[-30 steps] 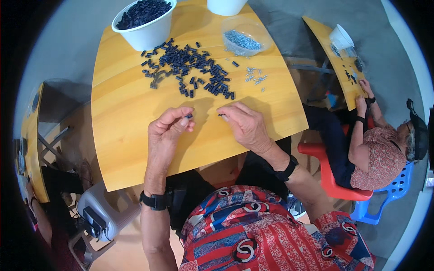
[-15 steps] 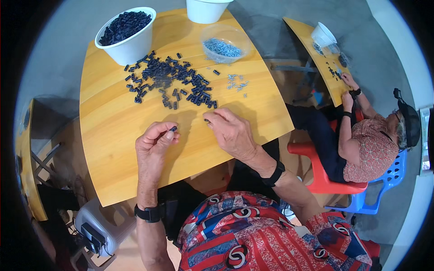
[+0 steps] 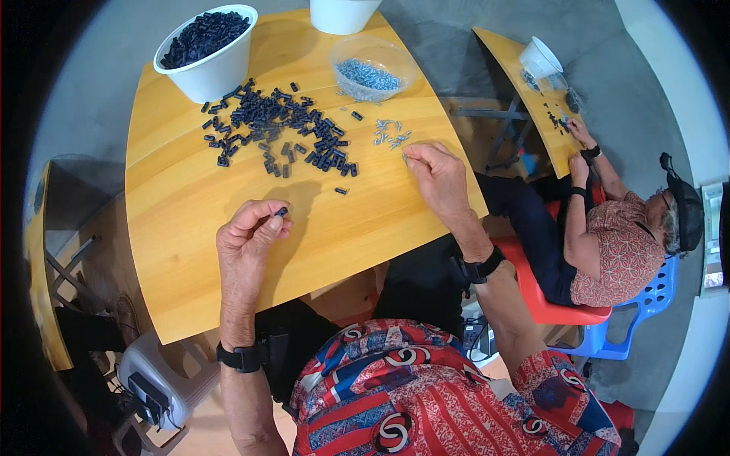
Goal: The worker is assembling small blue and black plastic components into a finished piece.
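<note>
Between the thumb and index finger of my left hand [image 3: 249,237] is a small black plastic piece [image 3: 281,212], held above the table. My right hand [image 3: 441,181] is pinched closed beside a scatter of small silver screw-like pieces [image 3: 391,135]; what sits at its fingertips is too small to make out. A loose black piece [image 3: 341,191] lies alone between my hands. Beyond them spreads a pile of the same black plastic pieces [image 3: 266,112] on the yellow wooden table [image 3: 190,281].
At the far left stands a white tub [image 3: 220,72] heaped with black pieces. A clear bowl [image 3: 391,83] holds many silver pieces, with another white tub [image 3: 346,17] behind it. To the right, a person [image 3: 620,251] sits working at another table [image 3: 506,57].
My right hand has moved right and away from me, to the silver pieces. A black piece now lies where that hand was. My left hand still holds its piece.
</note>
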Motion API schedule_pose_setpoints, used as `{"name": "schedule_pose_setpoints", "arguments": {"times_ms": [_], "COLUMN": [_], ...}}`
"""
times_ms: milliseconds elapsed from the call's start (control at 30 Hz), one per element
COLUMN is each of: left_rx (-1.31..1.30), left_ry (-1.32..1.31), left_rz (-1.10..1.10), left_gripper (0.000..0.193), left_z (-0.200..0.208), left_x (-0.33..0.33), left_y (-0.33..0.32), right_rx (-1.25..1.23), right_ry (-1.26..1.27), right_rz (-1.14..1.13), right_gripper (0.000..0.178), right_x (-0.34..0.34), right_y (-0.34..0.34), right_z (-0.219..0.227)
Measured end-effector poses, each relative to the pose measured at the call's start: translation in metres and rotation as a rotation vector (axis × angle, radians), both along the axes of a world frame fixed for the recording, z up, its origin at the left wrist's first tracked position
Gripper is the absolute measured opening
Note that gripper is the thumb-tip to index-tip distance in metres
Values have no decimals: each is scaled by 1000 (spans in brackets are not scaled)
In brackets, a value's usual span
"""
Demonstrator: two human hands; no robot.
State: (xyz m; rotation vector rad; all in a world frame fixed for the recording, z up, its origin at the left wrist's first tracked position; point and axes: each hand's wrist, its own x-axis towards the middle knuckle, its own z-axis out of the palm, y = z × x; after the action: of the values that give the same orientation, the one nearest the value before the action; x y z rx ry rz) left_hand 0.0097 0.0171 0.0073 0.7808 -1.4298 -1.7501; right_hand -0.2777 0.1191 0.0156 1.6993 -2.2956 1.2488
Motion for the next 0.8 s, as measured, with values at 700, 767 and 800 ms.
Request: {"name": "schedule_pose_setpoints", "arguments": {"times_ms": [700, 767, 800], "left_rx": [-32, -11, -12], "left_ry": [14, -9, -13], "left_rz": [-14, -2, -1], "left_gripper": [15, 15, 15], "left_z": [-2, -1, 0], "left_x": [1, 2, 2], "left_y": [-2, -1, -1], "right_rx": [84, 94, 100], "right_ry": [-371, -520, -667], "right_rz": [-9, -2, 3], "right_gripper": [7, 9, 10], "right_x": [-6, 0, 5], "right_y": [-1, 1, 1], "right_z": [0, 12, 18]}}
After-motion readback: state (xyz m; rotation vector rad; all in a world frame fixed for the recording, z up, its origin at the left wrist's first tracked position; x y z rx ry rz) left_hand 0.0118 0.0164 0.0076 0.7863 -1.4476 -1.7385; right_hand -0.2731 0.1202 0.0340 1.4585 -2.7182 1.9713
